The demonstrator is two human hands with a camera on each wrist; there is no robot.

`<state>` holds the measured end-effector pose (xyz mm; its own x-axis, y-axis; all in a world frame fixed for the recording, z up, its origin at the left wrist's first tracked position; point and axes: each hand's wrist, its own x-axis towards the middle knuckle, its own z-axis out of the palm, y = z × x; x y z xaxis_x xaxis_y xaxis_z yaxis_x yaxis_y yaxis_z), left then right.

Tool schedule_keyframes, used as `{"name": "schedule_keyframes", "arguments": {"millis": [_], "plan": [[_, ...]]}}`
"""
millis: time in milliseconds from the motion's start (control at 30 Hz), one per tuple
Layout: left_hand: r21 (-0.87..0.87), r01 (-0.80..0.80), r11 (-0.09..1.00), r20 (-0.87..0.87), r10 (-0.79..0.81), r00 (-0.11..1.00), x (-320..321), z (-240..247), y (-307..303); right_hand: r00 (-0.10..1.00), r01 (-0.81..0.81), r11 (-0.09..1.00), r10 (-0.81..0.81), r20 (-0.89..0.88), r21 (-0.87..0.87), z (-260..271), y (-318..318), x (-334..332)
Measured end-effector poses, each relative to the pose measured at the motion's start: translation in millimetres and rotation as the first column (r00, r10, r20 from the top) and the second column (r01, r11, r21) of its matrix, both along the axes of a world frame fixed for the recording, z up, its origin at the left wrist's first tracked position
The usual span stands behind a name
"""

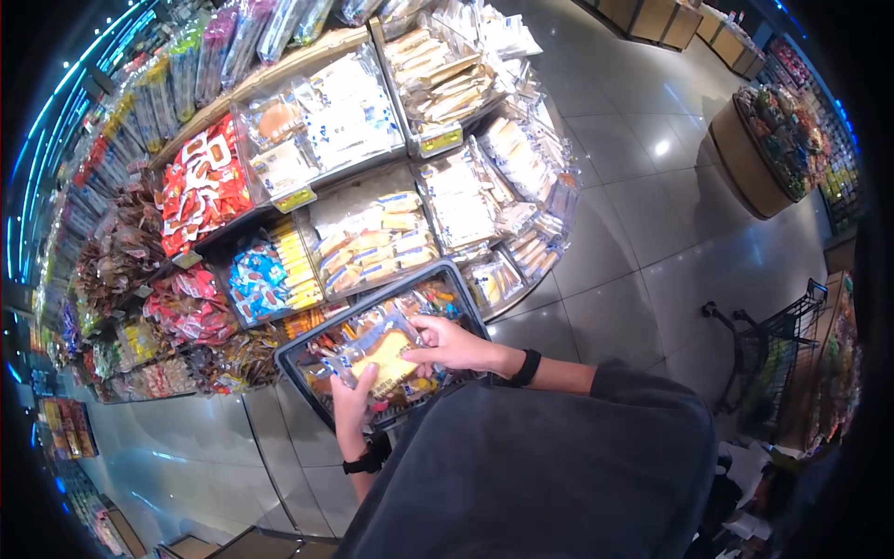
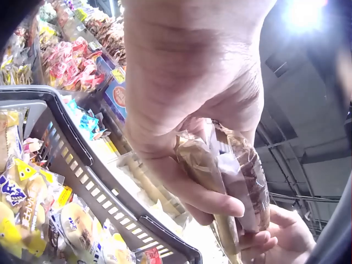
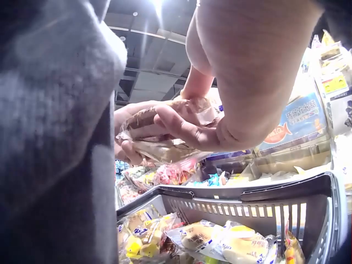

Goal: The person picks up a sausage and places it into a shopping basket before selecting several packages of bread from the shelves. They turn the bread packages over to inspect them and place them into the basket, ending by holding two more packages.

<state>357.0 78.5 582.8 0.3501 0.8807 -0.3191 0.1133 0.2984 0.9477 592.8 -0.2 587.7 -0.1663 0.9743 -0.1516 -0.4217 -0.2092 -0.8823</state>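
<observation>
Both hands hold a couple of clear-wrapped bread packets above a grey shopping basket [image 2: 88, 170]. From the head view, the upper packet [image 1: 386, 361] shows a yellow-tan face. My left hand [image 1: 351, 405] grips the near left end, thumb on top. At the far right side, my right hand [image 1: 453, 345] pinches the wrappers between thumb and fingers. Seen edge-on in the left wrist view, a tan packet [image 2: 198, 157] lies against a brown one [image 2: 253, 184]. Several wrapped snacks [image 3: 242, 242] fill the basket's bottom.
A rounded, tiered display of packaged snacks stands ahead, with red packets [image 1: 207, 182], blue packets [image 1: 258, 282] and pale bread packs [image 1: 377, 240] in bins. Tiled floor [image 1: 615, 224] runs to the right, where a shopping cart [image 1: 778, 335] and a round display stand [image 1: 759, 168] are.
</observation>
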Motion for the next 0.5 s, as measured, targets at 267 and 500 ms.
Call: {"name": "schedule_keyframes", "arguments": {"millis": [267,500], "plan": [[-0.021,0.042,0.999,-0.019,-0.043,0.999,1,-4,9,0.999,0.033,0.999,-0.033,-0.029,0.002,-5,1,1],[-0.012,-0.006,1.000,-0.004,0.006,1.000,13,10,4,0.999,0.052,0.999,-0.052,-0.006,-0.004,3,3,3]]}}
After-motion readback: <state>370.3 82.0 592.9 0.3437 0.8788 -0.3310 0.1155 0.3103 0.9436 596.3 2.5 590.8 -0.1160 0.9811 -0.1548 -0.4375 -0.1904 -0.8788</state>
